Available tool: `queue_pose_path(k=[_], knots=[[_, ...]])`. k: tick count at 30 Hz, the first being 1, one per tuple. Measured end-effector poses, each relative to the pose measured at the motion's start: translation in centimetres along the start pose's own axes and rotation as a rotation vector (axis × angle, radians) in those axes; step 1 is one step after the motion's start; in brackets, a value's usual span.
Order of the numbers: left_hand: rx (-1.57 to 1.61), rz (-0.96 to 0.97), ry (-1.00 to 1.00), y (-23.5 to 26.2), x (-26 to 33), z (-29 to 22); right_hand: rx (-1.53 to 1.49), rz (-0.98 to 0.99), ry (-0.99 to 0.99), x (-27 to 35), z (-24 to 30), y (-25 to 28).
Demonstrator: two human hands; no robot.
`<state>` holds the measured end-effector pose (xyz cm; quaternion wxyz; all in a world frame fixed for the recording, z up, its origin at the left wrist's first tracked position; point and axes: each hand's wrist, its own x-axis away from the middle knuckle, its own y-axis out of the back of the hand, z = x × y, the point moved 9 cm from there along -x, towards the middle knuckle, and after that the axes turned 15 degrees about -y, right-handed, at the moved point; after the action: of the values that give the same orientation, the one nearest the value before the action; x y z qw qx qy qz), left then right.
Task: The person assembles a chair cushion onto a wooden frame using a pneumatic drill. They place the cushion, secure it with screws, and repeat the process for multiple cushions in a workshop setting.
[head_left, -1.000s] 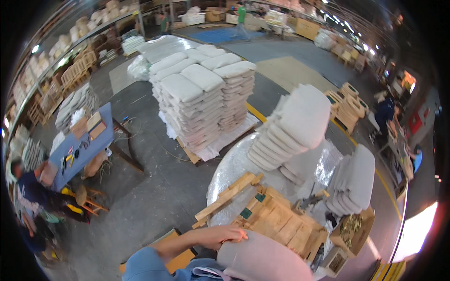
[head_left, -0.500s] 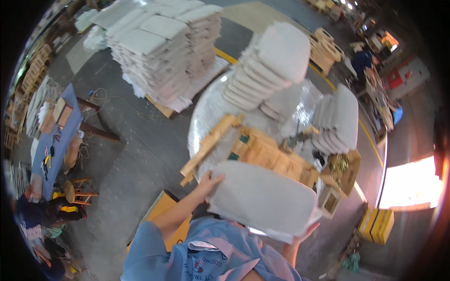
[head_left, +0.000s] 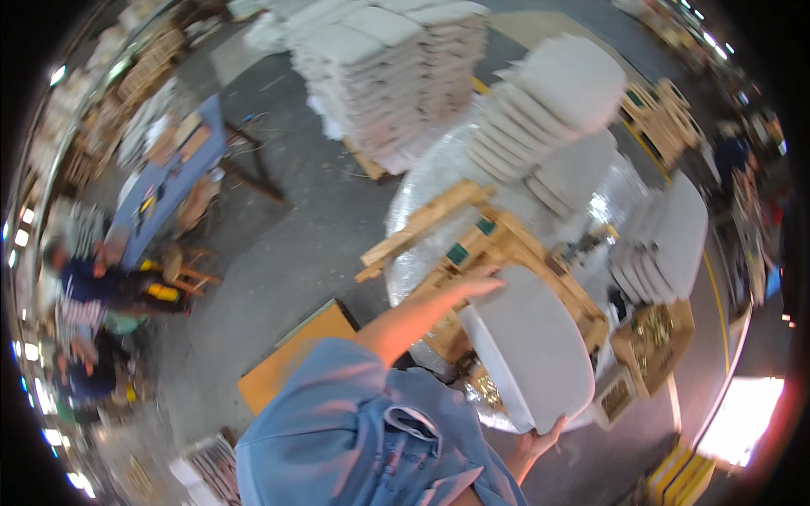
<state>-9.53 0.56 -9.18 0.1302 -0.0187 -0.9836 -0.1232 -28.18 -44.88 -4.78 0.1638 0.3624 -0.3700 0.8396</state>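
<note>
A light grey padded seat cushion (head_left: 540, 346) is held tilted in front of my body, between both hands. My left hand (head_left: 483, 284) grips its far left corner, the arm stretched forward. At the near right end, my right hand (head_left: 542, 438) is closed on the lower edge. The white underside shows along the cushion's left side. Beneath and beyond it lies a wooden frame (head_left: 523, 244) with green patches, partly covered by the cushion. Wooden bars (head_left: 430, 223) rest to its left on the round, plastic-covered table (head_left: 409, 198).
Stacked grey cushions (head_left: 531, 110) and another cushion pile (head_left: 666, 240) stand on the table. A hardware box (head_left: 654, 346) and a smaller box (head_left: 614, 396) sit at right. A large cushion stack (head_left: 380, 84) stands beyond. At left are a blue-topped bench (head_left: 173, 181) and a seated co-worker (head_left: 89, 278).
The cushion has turned clockwise, from lying crosswise to slanting lengthwise. My left hand has moved forward and right with its corner. The whole view has shifted as my head turned left.
</note>
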Motion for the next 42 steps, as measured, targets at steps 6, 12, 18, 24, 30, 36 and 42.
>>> queue_pose_path(k=[6,12,18,24,30,36,42], knots=[[-0.663,-0.068,-0.237,0.0,1.7,-4.9,0.012,0.089,0.076,-4.6,4.1,-4.4],[-0.920,-0.166,-0.163,6.0,6.0,-5.8,0.071,0.234,-0.065,-9.2,2.9,-8.5],[-0.709,-0.103,0.006,7.6,6.8,-2.0,0.142,0.200,-0.081,-11.2,2.3,-10.6],[-0.707,-0.106,0.058,7.2,6.2,-2.0,0.513,0.112,-0.113,-15.1,3.1,-6.9],[-0.991,-0.432,-0.114,2.9,7.3,-5.2,1.592,-0.306,0.085,-13.2,11.1,-8.8],[-0.779,-0.277,-0.500,-12.8,4.6,-10.2,1.632,-0.712,0.620,-9.9,15.5,-13.9],[-0.684,-0.213,-0.770,-23.1,0.3,-15.2,1.516,-0.734,0.566,-17.3,14.9,-11.9]])
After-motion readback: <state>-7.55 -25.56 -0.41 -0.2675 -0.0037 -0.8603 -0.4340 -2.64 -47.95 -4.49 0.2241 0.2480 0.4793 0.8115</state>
